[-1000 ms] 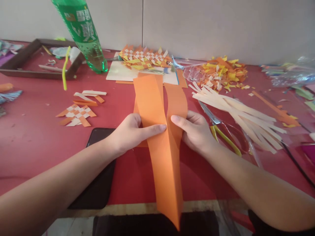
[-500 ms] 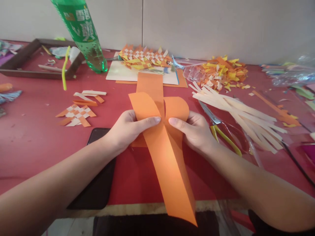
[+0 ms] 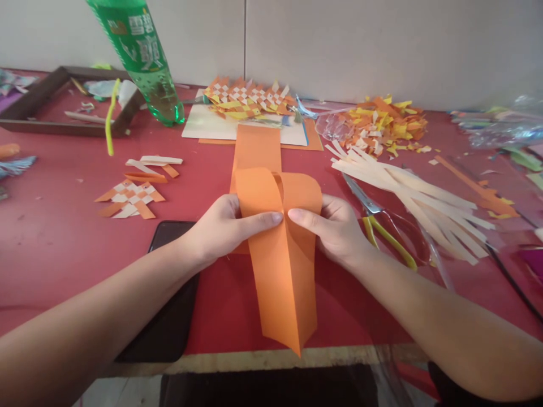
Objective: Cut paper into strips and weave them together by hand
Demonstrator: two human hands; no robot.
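An orange sheet of paper (image 3: pixel 275 277) with a crease down its middle is held up between my hands, split along the crease in its far part, each side curling back. My left hand (image 3: pixel 223 229) pinches the left half, thumb on top close to the split. On the right half, my right hand (image 3: pixel 335 226) grips the same way; its fingers are mostly hidden beneath. Another orange paper strip (image 3: pixel 257 148) lies flat on the table behind and partly under the held sheet. Yellow-handled scissors (image 3: pixel 375 217) rest just right of my right hand.
Left of my hands are a black phone (image 3: pixel 169 316) and a woven paper fish (image 3: pixel 131 198). A green bottle (image 3: pixel 146 62) stands by a dark frame (image 3: pixel 55 131). Woven pieces (image 3: pixel 248 99), paper scraps (image 3: pixel 384 124) and pale strips (image 3: pixel 411 195) lie at the back and right.
The sheet's near end has swung left and up, away from me. Its far curled flaps have shifted and drawn closer together, and my thumbs sit slightly lower in view.
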